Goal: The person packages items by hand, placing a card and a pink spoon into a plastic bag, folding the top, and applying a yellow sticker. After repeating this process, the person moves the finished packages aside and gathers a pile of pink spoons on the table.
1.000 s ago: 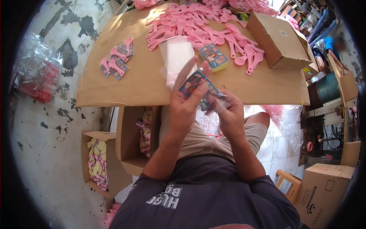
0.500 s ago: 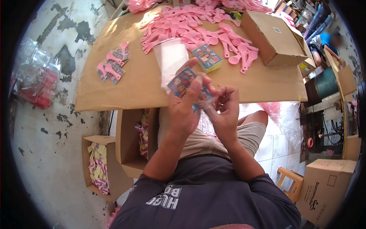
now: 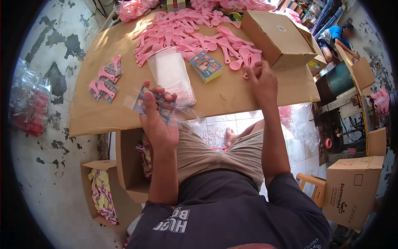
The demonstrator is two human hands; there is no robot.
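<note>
My left hand (image 3: 159, 118) is closed around a blue printed card (image 3: 166, 114) in a clear plastic bag (image 3: 188, 118), over the table's front edge. My right hand (image 3: 263, 79) reaches the near right end of a heap of pink plastic spoons (image 3: 170, 35). Its thumb and fingers pinch the handle of a pink spoon (image 3: 246, 74). Between the hands lie a stack of clear bags (image 3: 174, 74) and a stack of blue printed cards (image 3: 206, 66). At the left, several pink spoons rest on cards (image 3: 107, 91).
A cardboard box (image 3: 277, 39) stands on the brown-covered table (image 3: 124, 120) at the right. Below, an open box (image 3: 99, 193) holds packed pieces. Another carton (image 3: 352, 193) and an orange stool (image 3: 313, 189) are at lower right. A person (image 3: 336, 39) sits at the far right.
My hands have moved apart. The left one drew left and down with the bagged card; the right let go of the bag and reached to the spoons. The view has shifted slightly.
</note>
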